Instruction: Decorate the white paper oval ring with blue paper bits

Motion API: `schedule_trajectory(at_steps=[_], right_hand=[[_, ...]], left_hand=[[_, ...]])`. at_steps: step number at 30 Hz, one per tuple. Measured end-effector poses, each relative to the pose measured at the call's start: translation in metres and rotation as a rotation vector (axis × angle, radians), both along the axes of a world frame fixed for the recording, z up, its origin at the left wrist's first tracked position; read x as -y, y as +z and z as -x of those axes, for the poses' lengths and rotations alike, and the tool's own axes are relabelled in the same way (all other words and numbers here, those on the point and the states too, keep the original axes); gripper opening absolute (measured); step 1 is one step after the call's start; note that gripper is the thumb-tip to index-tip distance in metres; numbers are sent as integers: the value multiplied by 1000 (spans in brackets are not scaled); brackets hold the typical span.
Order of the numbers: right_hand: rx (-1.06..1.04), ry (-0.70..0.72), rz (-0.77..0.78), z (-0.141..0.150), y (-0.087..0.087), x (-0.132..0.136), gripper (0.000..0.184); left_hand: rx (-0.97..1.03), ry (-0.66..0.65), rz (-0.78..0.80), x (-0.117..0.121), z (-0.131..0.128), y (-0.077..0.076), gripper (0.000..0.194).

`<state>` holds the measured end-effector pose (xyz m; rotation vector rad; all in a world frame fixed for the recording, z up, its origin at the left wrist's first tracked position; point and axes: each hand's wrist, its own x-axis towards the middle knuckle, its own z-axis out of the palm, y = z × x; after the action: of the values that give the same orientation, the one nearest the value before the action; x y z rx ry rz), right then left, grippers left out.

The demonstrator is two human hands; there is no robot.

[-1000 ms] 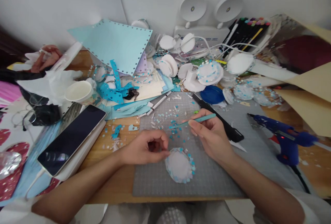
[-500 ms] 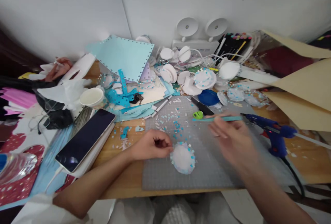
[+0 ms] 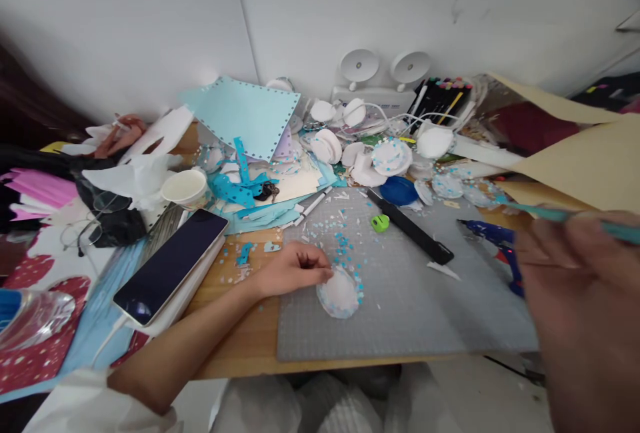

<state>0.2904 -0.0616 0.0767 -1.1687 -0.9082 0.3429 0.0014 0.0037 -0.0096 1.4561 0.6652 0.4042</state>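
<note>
My left hand pinches the upper left rim of a small white disc edged with blue confetti, which lies on the grey cutting mat. Raised at the far right, my right hand grips slender teal tweezers, their tip pointing left. Behind this hand is a blue hot glue gun, partly hidden by it. Loose blue confetti is scattered just above the disc.
A black utility knife and a green punch lie on the mat. Decorated discs pile up at the back. To the left are a phone, a paper cup and a clear bottle.
My right hand has swung right and up with the tweezers, uncovering the utility knife and now covering part of the glue gun. My left hand stays at the disc's rim.
</note>
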Motion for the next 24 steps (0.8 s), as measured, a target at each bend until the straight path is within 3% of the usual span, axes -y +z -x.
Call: schedule_trajectory(at_steps=[2,5,9,17,24], right_hand=[[-141,94,13,22,-13,1,34],[-112,218,92,49,-37,4,18],[162,319,53,76,-53,13,13],[881,378,-242,97,-56,17,22],[1249,303,-392,118,-66,5,12]], left_hand=[[0,-28,-11,-1,0,1,26],[4,-61,-28,-1,0,3,26],[-8,-83,-69,0,1,1,25],[44,-25,-118,0,6,3,42],[67,51,-29,-2,9,4,55]])
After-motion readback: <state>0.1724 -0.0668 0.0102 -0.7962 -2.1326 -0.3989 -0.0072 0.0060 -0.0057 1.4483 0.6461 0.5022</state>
